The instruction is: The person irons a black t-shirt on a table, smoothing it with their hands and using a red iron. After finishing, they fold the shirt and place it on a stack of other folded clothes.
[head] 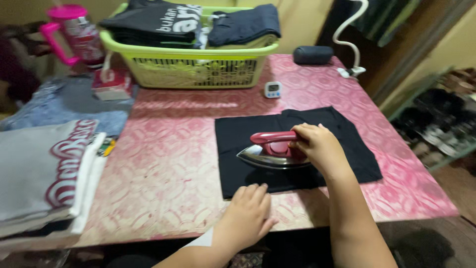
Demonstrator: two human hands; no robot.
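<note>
Seen from the head camera, the right hand [317,144] is clenched around the rear of the dark red handle of an iron [272,150], whose shiny soleplate lies flat on a folded black garment [347,149] with its pointed tip towards the person's left; the garment is spread on the right half of a table covered by a pink patterned cloth [168,164]; the left hand [249,213] lies open, grasping nothing, palm down at the near edge of the garment, fingertips touching the black fabric; at the far edge of the table stands a lime green laundry basket [193,64] stacked with folded dark clothes; a small white digital timer [272,89] sits just in front of the basket, well apart from the iron; a dark oblong pouch [312,54] lies at the far right corner, near the clamp of a white flexible holder [347,30]; on the left a pile of folded grey and white shirts [44,173] rests near denim [64,104], with a pink lidded jug [74,34] behind them.
</note>
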